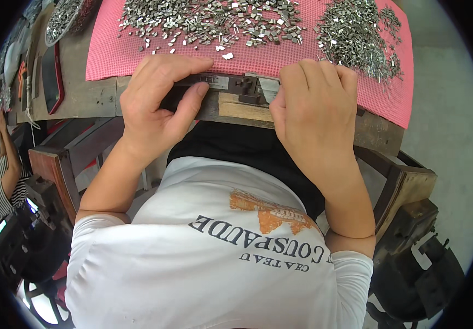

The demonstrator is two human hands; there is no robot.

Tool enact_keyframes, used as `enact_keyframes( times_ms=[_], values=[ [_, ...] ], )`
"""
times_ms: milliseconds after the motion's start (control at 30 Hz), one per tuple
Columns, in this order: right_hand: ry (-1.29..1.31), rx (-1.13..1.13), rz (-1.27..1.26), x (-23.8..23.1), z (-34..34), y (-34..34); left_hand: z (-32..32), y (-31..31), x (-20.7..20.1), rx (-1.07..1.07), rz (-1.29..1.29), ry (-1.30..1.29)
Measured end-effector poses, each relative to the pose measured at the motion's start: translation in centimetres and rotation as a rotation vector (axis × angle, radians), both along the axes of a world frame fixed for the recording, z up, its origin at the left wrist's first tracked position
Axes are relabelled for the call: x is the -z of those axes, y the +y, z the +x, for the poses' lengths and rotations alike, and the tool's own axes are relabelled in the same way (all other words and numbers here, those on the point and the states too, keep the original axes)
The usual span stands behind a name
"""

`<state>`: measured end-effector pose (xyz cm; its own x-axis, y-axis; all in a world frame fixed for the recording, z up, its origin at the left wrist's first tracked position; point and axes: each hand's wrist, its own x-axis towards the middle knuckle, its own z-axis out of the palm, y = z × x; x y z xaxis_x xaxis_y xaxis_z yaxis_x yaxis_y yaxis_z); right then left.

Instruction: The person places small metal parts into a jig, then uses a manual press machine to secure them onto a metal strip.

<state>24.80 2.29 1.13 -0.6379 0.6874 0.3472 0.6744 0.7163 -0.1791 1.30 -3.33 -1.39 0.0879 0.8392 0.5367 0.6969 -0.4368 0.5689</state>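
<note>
At the table's front edge, my left hand (pixel 157 101) rests with the index finger stretched out and the thumb apart from it. Between the two lies a dark metal bar (pixel 214 82), and I see nothing gripped there. My right hand (pixel 318 107) is closed, its fingers curled over the edge; whatever they hold is hidden. Beside its thumb shows a pale metal plate (pixel 270 88). A small dark clamp-like fitting (pixel 247 89) sits on the bar between my hands. Just beyond, small shiny metal pieces (pixel 209 24) are spread over a pink textured mat (pixel 105 60).
A second heap of metal pieces (pixel 354 38) covers the mat's right side. At far left stand a clear container of pieces (pixel 64 19) and a red-and-black flat object (pixel 52 79). Dark machines (pixel 417 263) flank me. Another person (pixel 6 181) is at far left.
</note>
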Motion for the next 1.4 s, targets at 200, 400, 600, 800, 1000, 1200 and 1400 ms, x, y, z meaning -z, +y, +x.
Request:
enact_keyframes(
  times_ms=[200, 400, 600, 800, 1000, 1200, 1400],
  values=[
    [0.119, -0.028, -0.128, -0.6, 1.0, 0.6, -0.8, -0.1, 0.6, -0.009, 0.006, -0.054],
    [0.251, -0.018, -0.263, -0.6, 2.1, 1.1, -4.1, -1.0, 0.7, -0.029, -0.036, -0.003],
    [0.2, -0.035, -0.231, -0.3, 1.6, 1.0, -7.5, -1.2, 0.7, -0.03, 0.004, 0.156],
    [0.108, -0.02, -0.193, -0.4, 1.0, 0.7, -7.2, -1.2, 1.5, -0.011, 0.088, 0.165],
    [0.192, 0.001, -0.252, -0.1, 1.2, 0.9, -6.9, -1.0, 2.0, 0.0, 0.168, 0.156],
    [0.14, -0.034, -0.228, -0.1, 1.0, 1.0, -6.8, -1.1, 2.0, 0.003, 0.2, 0.171],
    [-0.017, -0.092, -0.073, -0.8, 0.7, 1.4, -7.0, -1.1, 2.3, 0.021, 0.229, 0.186]
  ],
)
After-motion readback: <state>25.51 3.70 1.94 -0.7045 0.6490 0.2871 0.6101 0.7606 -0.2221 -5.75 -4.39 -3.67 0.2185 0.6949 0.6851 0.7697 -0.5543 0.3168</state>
